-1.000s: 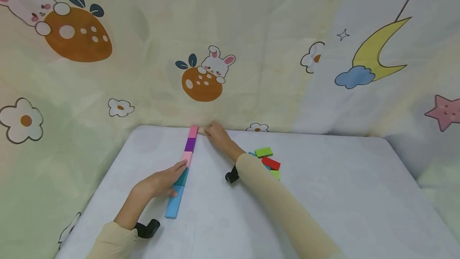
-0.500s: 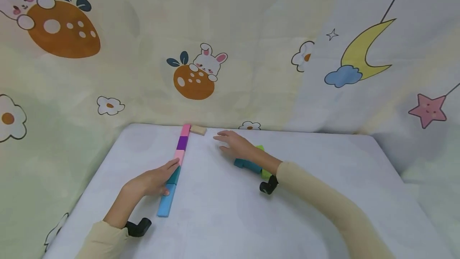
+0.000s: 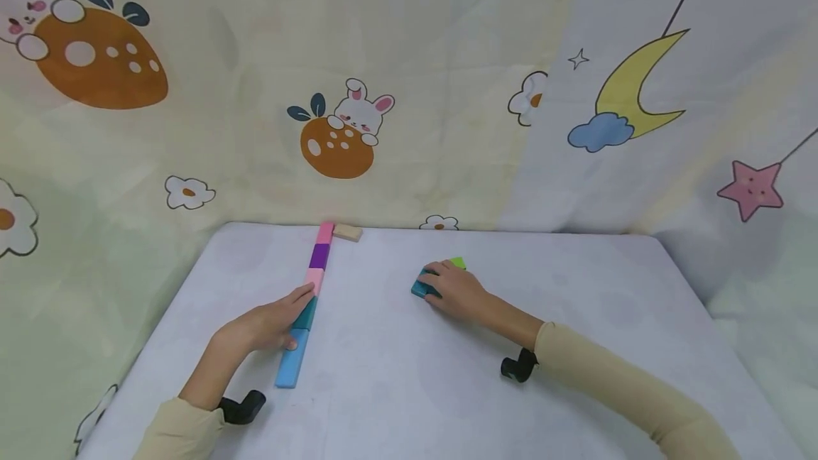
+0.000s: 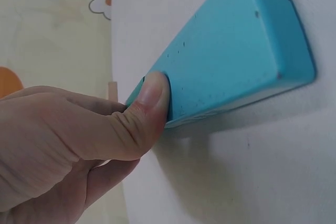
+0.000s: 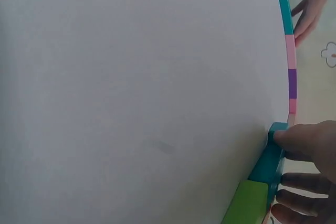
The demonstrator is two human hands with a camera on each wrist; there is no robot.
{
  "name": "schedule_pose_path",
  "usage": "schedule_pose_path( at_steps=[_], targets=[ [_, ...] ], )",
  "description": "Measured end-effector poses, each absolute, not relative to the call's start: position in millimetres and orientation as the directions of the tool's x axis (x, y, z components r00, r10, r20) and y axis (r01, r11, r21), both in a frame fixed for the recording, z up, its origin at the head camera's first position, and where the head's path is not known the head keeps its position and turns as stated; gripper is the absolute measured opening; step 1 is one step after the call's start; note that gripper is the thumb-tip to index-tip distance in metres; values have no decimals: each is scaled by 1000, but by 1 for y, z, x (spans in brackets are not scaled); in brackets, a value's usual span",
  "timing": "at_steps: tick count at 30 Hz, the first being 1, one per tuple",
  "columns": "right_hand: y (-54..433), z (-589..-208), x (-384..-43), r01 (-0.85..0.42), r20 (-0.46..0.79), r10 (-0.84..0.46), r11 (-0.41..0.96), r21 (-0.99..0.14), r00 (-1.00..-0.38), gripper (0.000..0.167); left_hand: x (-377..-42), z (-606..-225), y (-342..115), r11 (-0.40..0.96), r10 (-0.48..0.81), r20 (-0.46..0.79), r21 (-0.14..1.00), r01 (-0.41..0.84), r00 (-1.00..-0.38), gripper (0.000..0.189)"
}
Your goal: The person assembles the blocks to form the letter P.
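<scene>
Teal block (image 3: 419, 290), on the counter (image 3: 409, 389), near three o'clock from the left hand (image 3: 258, 329): judged light, stiff, rather smooth; best taken by its long sides. A green block (image 3: 457, 261) lies at its two o'clock. Right hand (image 3: 459, 294): extended from four o'clock, fingers apart over the teal block, pointing to ten; clamping cannot be told. Left hand: fingers nearly straight along the block row (image 3: 307, 313), thumb on the blue block (image 3: 292, 366).

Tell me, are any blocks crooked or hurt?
The plain wooden block looks askew: it points sideways at the far end of the coloured row, not along it. The light blue block also has small dark specks, perhaps scuffs or chips. No block looks badly broken.
</scene>
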State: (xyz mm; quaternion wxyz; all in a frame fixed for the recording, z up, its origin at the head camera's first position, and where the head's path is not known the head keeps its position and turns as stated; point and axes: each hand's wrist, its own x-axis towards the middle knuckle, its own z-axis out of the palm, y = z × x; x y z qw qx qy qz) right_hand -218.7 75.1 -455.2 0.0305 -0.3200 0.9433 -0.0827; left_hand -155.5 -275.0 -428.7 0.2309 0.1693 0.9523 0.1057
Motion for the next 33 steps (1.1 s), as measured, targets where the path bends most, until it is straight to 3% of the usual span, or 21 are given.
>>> schedule_pose_path(
  at_steps=[4, 8, 11, 14, 18, 21, 28, 33],
  targets=[
    [76, -453, -228, -651, -43, -673, 728, -215, -739, 41, -155, -429, -276, 921, 368, -402, 281, 269, -838, 94],
    [76, -456, -242, -756, -14, -781, 609, -240, -625, 37, -155, -430, -276, 919, 370, -397, 292, 267, -840, 95],
    [74, -460, -250, -848, 36, -856, 503, -167, -515, 31, -155, -430, -277, 915, 377, -395, 300, 271, -838, 95],
    [71, -461, -255, -883, 24, -885, 460, -98, -464, 29, -156, -430, -277, 914, 382, -396, 299, 276, -835, 96],
    [60, -456, -257, -828, -45, -847, 527, -191, -529, 33, -155, -429, -276, 917, 375, -398, 293, 271, -837, 95],
    [45, -450, -261, -770, -28, -807, 573, -282, -590, 36, -155, -428, -276, 920, 367, -399, 288, 265, -840, 95],
    [2, -453, -284, -642, -20, -679, 703, -307, -734, 44, -155, -429, -278, 924, 358, -410, 284, 256, -839, 96],
    [-19, -459, -299, -565, -46, -607, 763, -313, -793, 46, -155, -429, -276, 921, 363, -410, 295, 255, -837, 96]
  ],
)
